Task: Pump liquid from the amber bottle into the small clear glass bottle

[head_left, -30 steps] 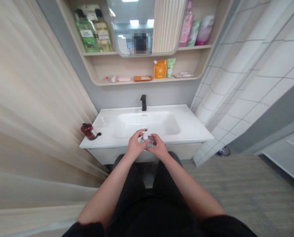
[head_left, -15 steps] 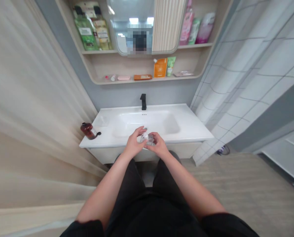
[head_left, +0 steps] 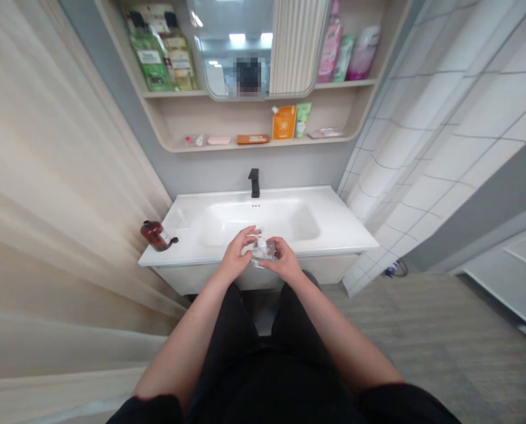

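Above the sink's front edge, my right hand (head_left: 285,259) grips a small clear, square-sided bottle (head_left: 268,252) with a white top (head_left: 262,242). Its thumb and fingers close round the bottle's right side. My left hand (head_left: 237,252) is on the other side, its fingers and thumb apart in a curved shape close to the white top. Whether a left fingertip touches the bottle is hard to make out. The white sink basin (head_left: 214,232) lies just beyond both hands, with a black faucet (head_left: 255,184) behind it.
At the counter's left corner lies a brown bottle (head_left: 156,235) with a black cap, tilted on its side. A faint clear item (head_left: 182,218) is near it. Shelves (head_left: 175,145) above hold several bottles, an orange pouch (head_left: 284,122) and a green tube (head_left: 302,119). Curtains hang on both sides.
My left fingers and thumb have come away from the white top and spread wider, so more of the bottle shows. My right hand keeps its hold. The view has shifted slightly.
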A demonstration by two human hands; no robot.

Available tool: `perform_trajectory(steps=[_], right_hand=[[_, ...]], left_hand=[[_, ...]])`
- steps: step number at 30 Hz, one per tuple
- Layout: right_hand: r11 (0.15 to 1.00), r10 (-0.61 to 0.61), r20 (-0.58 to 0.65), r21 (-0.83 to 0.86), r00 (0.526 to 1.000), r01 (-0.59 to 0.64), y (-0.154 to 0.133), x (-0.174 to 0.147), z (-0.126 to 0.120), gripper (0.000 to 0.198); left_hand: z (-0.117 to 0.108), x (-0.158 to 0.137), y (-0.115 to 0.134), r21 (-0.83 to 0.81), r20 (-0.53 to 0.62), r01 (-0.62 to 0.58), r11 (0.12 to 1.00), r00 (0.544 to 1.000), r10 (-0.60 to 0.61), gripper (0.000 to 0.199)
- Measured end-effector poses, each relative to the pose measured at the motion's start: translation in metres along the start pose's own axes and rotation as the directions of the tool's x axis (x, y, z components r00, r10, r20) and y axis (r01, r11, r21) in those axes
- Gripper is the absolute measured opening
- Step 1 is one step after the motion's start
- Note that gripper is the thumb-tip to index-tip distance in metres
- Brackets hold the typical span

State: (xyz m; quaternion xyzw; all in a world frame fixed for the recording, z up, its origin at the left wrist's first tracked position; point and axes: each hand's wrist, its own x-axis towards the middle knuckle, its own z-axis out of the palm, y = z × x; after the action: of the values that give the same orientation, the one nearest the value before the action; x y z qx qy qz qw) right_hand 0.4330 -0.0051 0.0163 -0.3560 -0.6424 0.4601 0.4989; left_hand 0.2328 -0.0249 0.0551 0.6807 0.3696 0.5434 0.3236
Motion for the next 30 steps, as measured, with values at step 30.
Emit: perform_trajectory(steps=[30], right_hand=[[1.0, 0.01, 0.006, -0.024, 1.0, -0.009, -0.001, 0.0, 0.002, 0.077]], left_hand=[[0.008, -0.003, 0.006, 0.068, -0.055, 0.095, 0.993, 0.994, -0.091, 0.064]])
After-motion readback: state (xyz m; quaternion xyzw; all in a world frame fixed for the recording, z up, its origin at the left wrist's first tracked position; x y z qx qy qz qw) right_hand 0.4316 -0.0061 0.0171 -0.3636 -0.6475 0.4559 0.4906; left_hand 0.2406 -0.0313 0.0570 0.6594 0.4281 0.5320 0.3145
